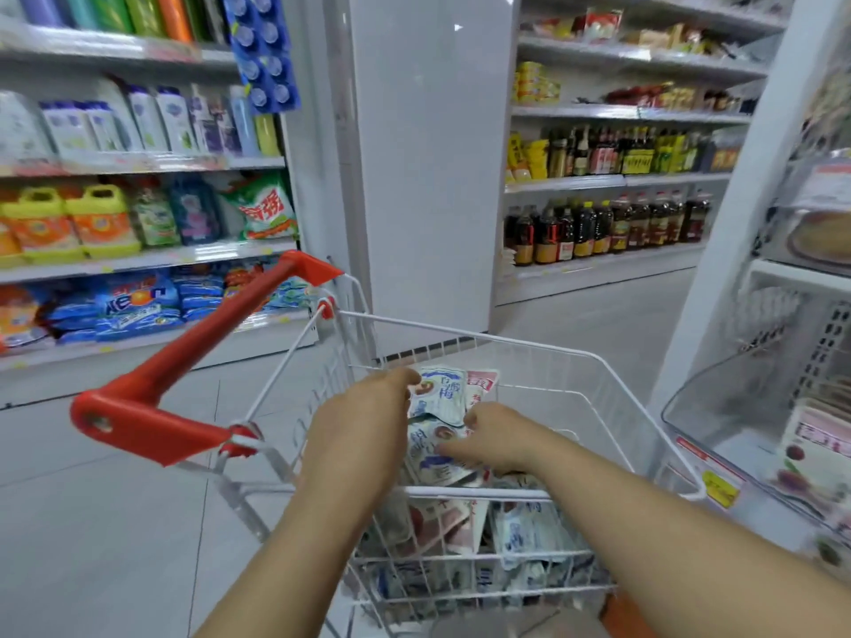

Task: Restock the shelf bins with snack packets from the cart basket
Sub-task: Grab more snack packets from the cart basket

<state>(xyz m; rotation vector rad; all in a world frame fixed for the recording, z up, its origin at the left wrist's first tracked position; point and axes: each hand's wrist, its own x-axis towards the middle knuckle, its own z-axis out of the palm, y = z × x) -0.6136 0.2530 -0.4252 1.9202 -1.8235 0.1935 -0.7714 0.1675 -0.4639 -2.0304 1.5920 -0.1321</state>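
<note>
blue-white packet [436,394], cart basket [460,331]: left hand [357,435] grip pinched its top edge; right hand [499,436] grip could not be told. risk: slick film could slip, dropping it.

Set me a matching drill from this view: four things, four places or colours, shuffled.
Things:
1 cart handle
2 yellow detergent jugs
3 clear shelf bin
4 blue-and-white snack packet

Place or colour:
A in the cart basket
B on the left shelving
C red
D far right, beside the cart

Pairs: 1-C, 2-B, 3-D, 4-A.
</note>
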